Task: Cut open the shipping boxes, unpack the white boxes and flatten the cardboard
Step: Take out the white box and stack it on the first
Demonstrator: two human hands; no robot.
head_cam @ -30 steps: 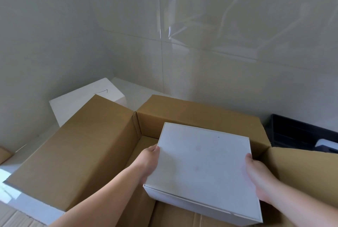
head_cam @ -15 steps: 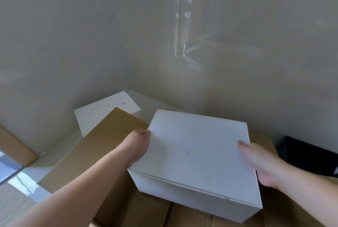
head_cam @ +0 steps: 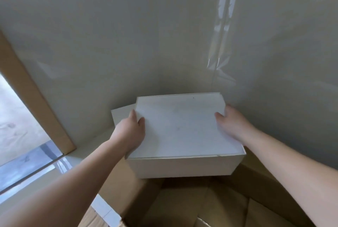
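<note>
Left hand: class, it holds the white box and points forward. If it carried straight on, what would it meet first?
Probably the second white box lying just beyond the left hand, partly hidden behind the held white box. The tiled wall follows. Depth is hard to judge here.

We see only a corner of a second white box [head_cam: 121,115] poking out behind the held white box [head_cam: 182,126], the rest covered. Below that held box, the brown shipping box [head_cam: 182,201] runs off the bottom edge. Our fingers under the held box's sides are hidden.
</note>
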